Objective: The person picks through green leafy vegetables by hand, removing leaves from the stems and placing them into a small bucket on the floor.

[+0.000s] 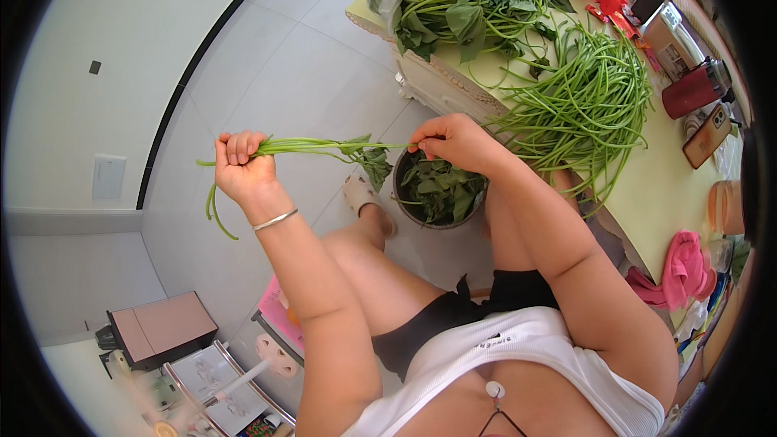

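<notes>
My left hand [242, 163] is closed round a small bunch of long green leafy stems [312, 144], stretched out level to the right. A few stem ends stick out past the fist, and one bent stem hangs below it. My right hand [455, 144] pinches the thin end of a single stem at the bunch's right side. Some dark leaves [375, 166] droop from the bunch near there. Below my right hand a dark round bucket [398, 194] on the floor holds many loose leaves [441, 190].
A pale table [647, 202] on the right carries a pile of bare stems [583, 105], some overhanging its edge. Behind lie leafy stems [469, 12] in a clear plastic bag. A red thermos [694, 100], a phone [707, 137] and a pink cloth [684, 269] line the table's far side.
</notes>
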### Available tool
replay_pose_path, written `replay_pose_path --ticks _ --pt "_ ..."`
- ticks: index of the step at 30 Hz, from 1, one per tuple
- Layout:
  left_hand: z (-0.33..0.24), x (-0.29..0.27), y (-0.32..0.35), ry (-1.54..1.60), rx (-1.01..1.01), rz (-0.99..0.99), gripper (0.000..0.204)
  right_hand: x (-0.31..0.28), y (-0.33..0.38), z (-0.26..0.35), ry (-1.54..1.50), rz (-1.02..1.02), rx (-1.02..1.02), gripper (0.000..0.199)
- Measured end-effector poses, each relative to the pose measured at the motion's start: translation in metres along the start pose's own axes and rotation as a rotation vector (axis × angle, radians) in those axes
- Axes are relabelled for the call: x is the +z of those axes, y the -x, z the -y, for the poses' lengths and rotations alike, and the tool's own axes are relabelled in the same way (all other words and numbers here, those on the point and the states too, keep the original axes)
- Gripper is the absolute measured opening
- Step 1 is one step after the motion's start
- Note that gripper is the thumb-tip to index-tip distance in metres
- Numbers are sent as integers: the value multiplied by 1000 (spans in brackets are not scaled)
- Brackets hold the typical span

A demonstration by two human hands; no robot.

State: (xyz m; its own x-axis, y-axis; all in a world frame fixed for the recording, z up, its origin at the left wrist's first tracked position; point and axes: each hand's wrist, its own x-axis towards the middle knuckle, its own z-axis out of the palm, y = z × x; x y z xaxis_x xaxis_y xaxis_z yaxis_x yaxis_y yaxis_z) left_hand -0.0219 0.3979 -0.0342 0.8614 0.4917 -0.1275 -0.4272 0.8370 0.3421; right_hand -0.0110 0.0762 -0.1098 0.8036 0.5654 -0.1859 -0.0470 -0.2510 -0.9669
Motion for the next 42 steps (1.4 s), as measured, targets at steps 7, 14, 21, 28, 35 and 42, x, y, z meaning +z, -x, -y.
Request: replay_pose_path --ticks 7,14,21,28,35,42 --pt "-10 -1 -1 32 26 13 22 18 -1 4 151 -94 -134 19" --pt "-10 4 3 71 -37 37 23 26 0 9 317 -197 -144 21" --pt "-10 6 5 90 -91 110 20 31 -2 0 289 -278 -124 16" --pt "-27 1 1 92 -34 109 21 14 2 -5 70 -244 -155 16" --pt "-8 12 15 -37 28 170 24 23 -9 -6 -720 -507 26 13" --pt "13 31 35 -110 -19 382 23 18 -15 -19 -1153 -503 182 12"
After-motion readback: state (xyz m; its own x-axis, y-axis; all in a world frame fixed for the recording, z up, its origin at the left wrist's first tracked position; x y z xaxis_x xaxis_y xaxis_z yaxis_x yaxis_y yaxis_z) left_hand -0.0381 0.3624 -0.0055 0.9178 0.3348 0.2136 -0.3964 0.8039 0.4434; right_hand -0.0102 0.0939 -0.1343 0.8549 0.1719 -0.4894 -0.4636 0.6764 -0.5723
